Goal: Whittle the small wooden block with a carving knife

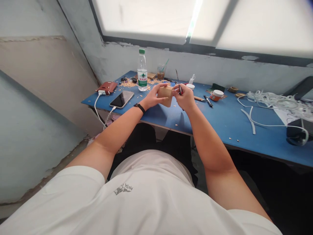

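A pale wooden block (166, 98) is held just above the blue table by my left hand (156, 97), thumb and fingers wrapped around its left side. My right hand (185, 97) is closed at the block's right edge, fingertips against or very near it. A slim dark pen-like tool (180, 89) sticks up out of that hand; its lower tip is hidden, so its exact kind is unclear. Wood chips (132, 84) lie scattered beyond my left hand, around a water bottle (142, 73) with a green cap.
On the blue table (215, 130), a phone (122, 99) and a brown case (107, 87) with white cables lie left. A plastic cup (161, 71) stands at the back. To the right are pens (208, 101), an orange-labelled jar (216, 95) and tangled clear tubing (281, 104).
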Action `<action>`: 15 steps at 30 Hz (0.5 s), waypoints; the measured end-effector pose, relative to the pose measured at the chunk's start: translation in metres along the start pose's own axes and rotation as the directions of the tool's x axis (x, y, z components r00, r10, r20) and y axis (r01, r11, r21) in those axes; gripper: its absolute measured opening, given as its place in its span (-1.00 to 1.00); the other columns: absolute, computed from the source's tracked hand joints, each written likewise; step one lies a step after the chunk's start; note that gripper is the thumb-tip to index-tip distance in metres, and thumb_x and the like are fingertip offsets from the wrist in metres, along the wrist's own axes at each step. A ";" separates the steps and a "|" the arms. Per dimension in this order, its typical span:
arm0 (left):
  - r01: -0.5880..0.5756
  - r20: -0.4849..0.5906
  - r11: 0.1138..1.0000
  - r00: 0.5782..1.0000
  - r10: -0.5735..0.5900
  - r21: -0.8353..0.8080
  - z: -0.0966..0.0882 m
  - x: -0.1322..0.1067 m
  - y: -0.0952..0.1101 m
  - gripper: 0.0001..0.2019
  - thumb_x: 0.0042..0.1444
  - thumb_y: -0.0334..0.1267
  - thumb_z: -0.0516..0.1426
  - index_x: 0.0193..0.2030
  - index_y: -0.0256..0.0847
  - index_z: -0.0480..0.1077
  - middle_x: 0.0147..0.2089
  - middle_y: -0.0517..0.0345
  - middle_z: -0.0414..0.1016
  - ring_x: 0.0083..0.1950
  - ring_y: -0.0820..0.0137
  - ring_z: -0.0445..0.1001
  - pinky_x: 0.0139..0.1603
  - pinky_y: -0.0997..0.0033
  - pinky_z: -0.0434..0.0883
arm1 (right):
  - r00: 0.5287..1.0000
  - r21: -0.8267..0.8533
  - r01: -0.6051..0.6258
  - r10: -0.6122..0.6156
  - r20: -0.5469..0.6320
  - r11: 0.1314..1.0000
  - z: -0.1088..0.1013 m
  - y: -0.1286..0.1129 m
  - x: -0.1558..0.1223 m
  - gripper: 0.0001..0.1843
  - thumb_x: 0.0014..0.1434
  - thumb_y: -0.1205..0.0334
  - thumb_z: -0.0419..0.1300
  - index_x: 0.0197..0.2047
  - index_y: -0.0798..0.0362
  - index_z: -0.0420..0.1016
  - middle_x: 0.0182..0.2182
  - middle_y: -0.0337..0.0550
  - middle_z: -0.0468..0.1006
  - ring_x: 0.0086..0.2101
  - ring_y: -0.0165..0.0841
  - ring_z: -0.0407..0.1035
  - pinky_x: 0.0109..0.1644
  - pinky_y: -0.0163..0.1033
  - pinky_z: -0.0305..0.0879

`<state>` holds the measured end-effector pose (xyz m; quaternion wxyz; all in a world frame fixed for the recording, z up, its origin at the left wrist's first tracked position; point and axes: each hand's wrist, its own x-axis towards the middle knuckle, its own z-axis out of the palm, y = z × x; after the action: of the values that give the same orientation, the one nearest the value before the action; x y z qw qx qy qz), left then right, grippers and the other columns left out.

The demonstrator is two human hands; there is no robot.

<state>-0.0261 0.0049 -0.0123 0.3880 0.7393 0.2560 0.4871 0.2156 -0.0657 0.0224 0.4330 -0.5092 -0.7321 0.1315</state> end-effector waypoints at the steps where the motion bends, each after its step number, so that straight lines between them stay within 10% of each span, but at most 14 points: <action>1: 0.009 -0.024 1.000 1.000 -0.009 0.007 0.000 0.001 0.000 -0.02 -0.07 0.24 0.69 0.48 -0.04 0.64 0.69 -0.28 0.66 0.63 -0.18 0.63 0.67 -0.12 0.58 | 0.999 0.002 -0.021 0.021 -0.027 1.000 0.000 0.000 0.000 -0.69 0.60 -0.14 0.39 0.16 -0.12 0.74 -0.14 -0.07 0.76 -0.16 -0.07 0.57 0.10 0.10 0.60; 15: 0.183 -0.226 0.950 0.966 -0.126 0.254 -0.002 0.005 0.005 -0.58 0.01 -0.09 0.52 -0.05 -0.10 0.54 0.00 0.07 0.71 0.14 0.10 0.64 0.29 0.04 0.60 | 0.998 -0.149 -0.056 0.054 -0.019 0.987 0.006 0.003 -0.001 -0.71 0.62 -0.12 0.38 -0.08 -0.16 0.52 -0.28 -0.11 0.66 -0.19 -0.07 0.54 0.07 0.04 0.48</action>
<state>-0.0263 0.0062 -0.0049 0.2907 0.7084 0.4170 0.4896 0.2133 -0.0639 0.0161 0.3954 -0.5612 -0.7222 0.0844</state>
